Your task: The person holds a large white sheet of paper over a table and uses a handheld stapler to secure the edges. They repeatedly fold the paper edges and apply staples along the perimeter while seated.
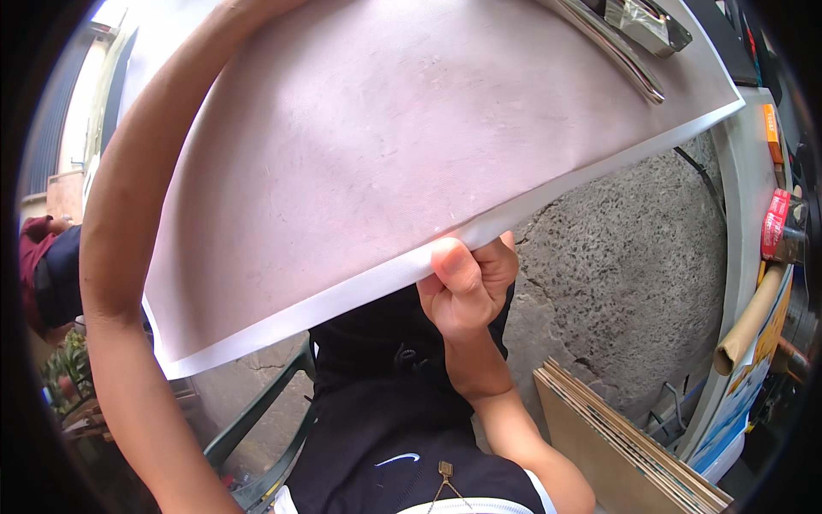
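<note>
A large pale pink sheet (402, 146) with a white border spreads across the upper view; I cannot tell whether it is canvas or paper. My right hand (467, 278) pinches its near edge between thumb and fingers, in front of my body. Along the left side my left arm (120, 231) reaches forward around the sheet and leaves the view at the top, so my left hand is out of sight. On the sheet's far right lie a long silver metal tool (616, 51) and a shiny silver block with dark ends (646, 26).
Several thin boards (625, 437) lean at the lower right. A cardboard tube (749, 321), a red-labelled container (777, 224) and an orange box (772, 133) sit along the right. A green chair arm (261, 407) is beside me. Another person (51, 274) is at far left.
</note>
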Available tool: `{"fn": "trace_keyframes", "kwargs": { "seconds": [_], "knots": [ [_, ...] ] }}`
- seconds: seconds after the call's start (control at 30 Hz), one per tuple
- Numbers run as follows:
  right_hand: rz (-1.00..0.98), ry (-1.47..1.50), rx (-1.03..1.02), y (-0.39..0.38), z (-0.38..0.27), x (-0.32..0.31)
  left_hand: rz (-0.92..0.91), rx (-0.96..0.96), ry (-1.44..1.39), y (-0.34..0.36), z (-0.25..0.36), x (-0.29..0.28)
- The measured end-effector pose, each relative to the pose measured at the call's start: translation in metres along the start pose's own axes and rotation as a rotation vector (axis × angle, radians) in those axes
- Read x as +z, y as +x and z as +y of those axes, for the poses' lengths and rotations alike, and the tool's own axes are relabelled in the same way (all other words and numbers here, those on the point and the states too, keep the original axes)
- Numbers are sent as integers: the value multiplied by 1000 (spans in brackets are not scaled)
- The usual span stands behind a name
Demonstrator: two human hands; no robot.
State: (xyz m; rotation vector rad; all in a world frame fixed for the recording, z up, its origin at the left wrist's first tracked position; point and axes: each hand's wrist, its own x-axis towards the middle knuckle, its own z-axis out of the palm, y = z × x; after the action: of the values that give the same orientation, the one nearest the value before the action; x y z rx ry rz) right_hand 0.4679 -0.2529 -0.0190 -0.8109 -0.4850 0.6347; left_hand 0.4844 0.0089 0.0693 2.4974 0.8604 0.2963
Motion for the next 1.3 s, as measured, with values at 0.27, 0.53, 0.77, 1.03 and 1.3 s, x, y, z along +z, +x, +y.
{"fn": "trace_keyframes", "kwargs": {
  "seconds": [0.27,0.53,0.77,1.03,1.3],
  "knots": [
    [-43,42,-82,-4,17,-3,41,42,10,-16,2,-2],
    [-120,-294,-529,15,35,-6,118,53,141,-7,-8,-15],
    [-171,-196,-412,14,43,-27,82,379,-24,-118,10,-36],
    [-170,38,-262,6,48,-18,-305,-556,-1202,-267,66,56],
    [-138,-21,-294,14,33,-11,624,68,-972,-218,57,134]
  ]
}}
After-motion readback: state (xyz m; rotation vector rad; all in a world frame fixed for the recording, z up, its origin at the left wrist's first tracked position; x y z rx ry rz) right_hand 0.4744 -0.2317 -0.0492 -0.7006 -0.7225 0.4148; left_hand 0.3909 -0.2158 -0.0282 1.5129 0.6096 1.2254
